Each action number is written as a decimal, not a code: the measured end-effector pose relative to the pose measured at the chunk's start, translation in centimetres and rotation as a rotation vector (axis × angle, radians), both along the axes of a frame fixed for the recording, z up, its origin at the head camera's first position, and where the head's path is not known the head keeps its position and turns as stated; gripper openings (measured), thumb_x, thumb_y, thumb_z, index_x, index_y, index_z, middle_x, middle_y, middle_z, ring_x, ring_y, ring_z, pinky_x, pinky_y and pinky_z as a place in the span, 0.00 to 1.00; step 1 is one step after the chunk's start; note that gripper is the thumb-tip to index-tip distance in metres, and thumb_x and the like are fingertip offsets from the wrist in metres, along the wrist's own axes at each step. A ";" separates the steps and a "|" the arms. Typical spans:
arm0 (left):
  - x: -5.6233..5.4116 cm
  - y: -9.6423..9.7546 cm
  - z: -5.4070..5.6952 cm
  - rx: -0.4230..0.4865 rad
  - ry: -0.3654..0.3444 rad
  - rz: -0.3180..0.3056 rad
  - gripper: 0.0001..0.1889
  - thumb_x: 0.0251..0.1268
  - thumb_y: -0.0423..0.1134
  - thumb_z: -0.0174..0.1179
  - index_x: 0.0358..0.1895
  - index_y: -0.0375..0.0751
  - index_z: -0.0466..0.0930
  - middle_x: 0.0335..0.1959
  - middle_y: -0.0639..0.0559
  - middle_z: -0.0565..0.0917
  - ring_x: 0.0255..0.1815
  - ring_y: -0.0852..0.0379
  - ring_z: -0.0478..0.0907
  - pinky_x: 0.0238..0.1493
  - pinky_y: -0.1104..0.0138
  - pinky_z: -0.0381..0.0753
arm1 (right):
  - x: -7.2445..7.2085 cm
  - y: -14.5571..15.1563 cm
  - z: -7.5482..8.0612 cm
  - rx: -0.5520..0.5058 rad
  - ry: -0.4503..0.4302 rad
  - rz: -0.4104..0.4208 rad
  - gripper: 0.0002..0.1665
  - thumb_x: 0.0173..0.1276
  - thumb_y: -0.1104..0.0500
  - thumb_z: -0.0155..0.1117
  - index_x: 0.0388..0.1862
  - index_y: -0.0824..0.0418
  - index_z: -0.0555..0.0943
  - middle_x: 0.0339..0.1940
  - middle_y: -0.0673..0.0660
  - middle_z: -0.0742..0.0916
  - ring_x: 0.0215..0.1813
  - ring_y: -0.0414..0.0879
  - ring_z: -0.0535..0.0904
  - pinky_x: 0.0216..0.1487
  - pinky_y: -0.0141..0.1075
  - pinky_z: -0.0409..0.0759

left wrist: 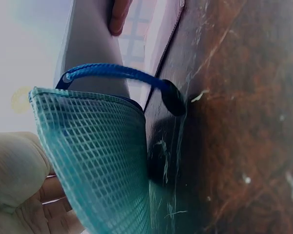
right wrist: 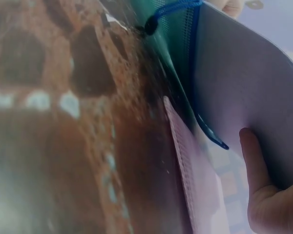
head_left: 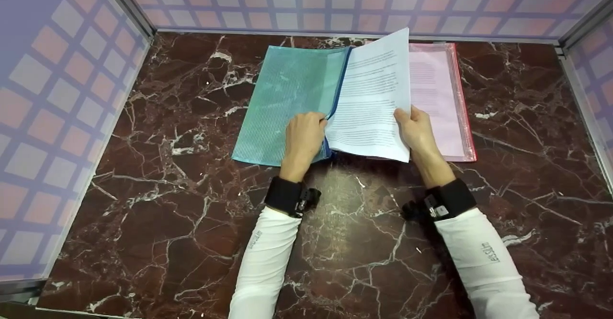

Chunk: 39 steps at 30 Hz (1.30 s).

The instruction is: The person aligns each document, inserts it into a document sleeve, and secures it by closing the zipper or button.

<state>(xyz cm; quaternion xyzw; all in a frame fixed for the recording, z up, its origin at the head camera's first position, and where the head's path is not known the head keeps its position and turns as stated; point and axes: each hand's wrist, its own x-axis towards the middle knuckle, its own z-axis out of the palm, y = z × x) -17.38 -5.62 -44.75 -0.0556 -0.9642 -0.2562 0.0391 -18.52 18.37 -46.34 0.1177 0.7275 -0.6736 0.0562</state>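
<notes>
A green mesh zipper pouch [head_left: 278, 94] with a blue zipper edge lies on the table. My left hand [head_left: 305, 134] grips this pouch near its zipper edge, fingers curled over it. A stack of printed paper [head_left: 368, 103] stands tilted, its left side against the blue zipper edge; how far it reaches inside is hidden. At the stack's right edge, my right hand [head_left: 417, 130] pinches the sheets, its thumb [right wrist: 254, 161] showing against the paper in the right wrist view. In the left wrist view, a blue cord pull [left wrist: 117, 70] hangs from the pouch's corner.
Under and right of the paper lies a pink pouch [head_left: 443, 98] with a red edge and printed sheets inside. The dark marbled table [head_left: 191, 242] is bounded by checkered panels [head_left: 335, 3] at the back and both sides.
</notes>
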 end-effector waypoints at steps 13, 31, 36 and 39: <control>0.1 0.1 0.1 0.006 -0.006 -0.031 0.10 0.73 0.39 0.57 0.45 0.43 0.89 0.43 0.46 0.90 0.41 0.46 0.87 0.41 0.56 0.85 | -0.7 -1.3 -0.2 -0.021 -0.094 0.079 0.26 0.78 0.55 0.48 0.70 0.66 0.69 0.40 0.50 0.86 0.36 0.39 0.85 0.38 0.30 0.85; 0.3 0.2 0.3 -0.006 -0.007 -0.043 0.12 0.73 0.40 0.58 0.53 0.44 0.87 0.49 0.46 0.89 0.45 0.47 0.87 0.49 0.57 0.86 | -0.7 2.8 0.7 -0.022 -0.157 0.162 0.31 0.69 0.69 0.56 0.70 0.78 0.65 0.29 0.45 0.88 0.30 0.36 0.87 0.37 0.27 0.87; 0.1 0.3 0.3 -0.023 0.000 -0.064 0.12 0.73 0.40 0.57 0.50 0.45 0.88 0.47 0.47 0.90 0.45 0.47 0.87 0.47 0.56 0.85 | -0.5 2.0 0.6 -0.082 -0.157 0.134 0.30 0.69 0.70 0.57 0.69 0.79 0.66 0.28 0.46 0.89 0.30 0.37 0.87 0.37 0.27 0.87; 0.1 0.3 0.3 -0.033 0.015 -0.088 0.10 0.73 0.39 0.57 0.43 0.43 0.88 0.42 0.46 0.90 0.42 0.45 0.87 0.43 0.55 0.85 | -0.5 1.4 0.6 -0.085 -0.154 0.135 0.30 0.69 0.69 0.57 0.68 0.79 0.66 0.28 0.45 0.89 0.30 0.36 0.88 0.37 0.27 0.87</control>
